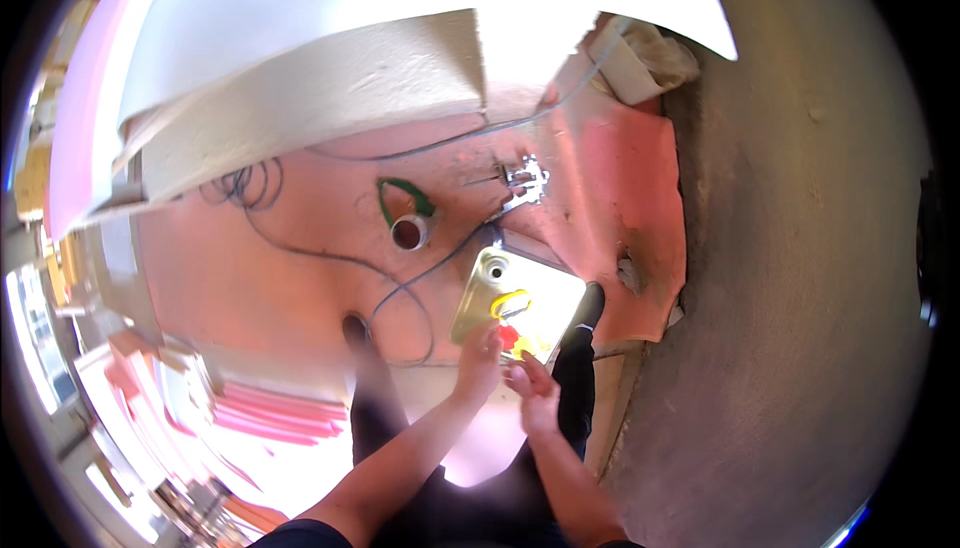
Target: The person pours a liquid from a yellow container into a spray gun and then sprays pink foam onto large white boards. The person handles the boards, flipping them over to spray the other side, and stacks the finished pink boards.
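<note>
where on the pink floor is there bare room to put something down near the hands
Bare pink floor lies left of the cup, under the coiled wire. Crowded: around the yellow can, where the left hand, right hand and shoe meet.

Left hand [480,356]: fingertips cover near edge of yellow-green metal plate [480,293] | red-and-yellow object [512,336] on plate: too small to identify | metal fitting [525,181]: blurred, kind unclear | lower left: overexposed

Pale jerrycan [515,303] flat on floor
</note>
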Demonstrator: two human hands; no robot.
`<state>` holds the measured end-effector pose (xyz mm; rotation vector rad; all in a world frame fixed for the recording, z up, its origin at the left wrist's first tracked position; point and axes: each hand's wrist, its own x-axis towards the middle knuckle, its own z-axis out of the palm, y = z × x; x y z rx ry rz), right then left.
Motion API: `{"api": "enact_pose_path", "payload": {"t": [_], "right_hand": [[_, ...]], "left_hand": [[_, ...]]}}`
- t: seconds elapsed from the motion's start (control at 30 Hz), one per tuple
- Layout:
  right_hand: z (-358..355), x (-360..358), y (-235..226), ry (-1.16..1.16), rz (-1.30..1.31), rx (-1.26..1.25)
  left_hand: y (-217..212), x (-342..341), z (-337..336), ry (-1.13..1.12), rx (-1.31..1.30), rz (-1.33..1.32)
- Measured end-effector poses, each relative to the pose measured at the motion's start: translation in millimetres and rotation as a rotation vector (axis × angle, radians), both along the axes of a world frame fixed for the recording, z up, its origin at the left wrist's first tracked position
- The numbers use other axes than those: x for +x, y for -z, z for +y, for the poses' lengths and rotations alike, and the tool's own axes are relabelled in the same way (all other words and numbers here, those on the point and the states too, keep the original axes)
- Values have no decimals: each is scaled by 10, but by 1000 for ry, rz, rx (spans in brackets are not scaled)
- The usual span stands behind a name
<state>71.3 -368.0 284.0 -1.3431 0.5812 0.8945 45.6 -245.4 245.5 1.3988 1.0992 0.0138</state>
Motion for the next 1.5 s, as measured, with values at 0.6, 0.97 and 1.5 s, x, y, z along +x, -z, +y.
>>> {"api": "enact_pose_path", "payload": {"t": [0.6,0.97,1.5], "right_hand": [[1278,13,-370,-405,-323,-490],[1302,1364,641,-1531,-950,-900],[1569,1537,849,-1739,-756,-1087]], "left_hand": [[-358,-691,125,-337,-152,78],[-477,-1774,579,-456,-524,43],[-455,-1893,756,-549,-523,-16]]}}
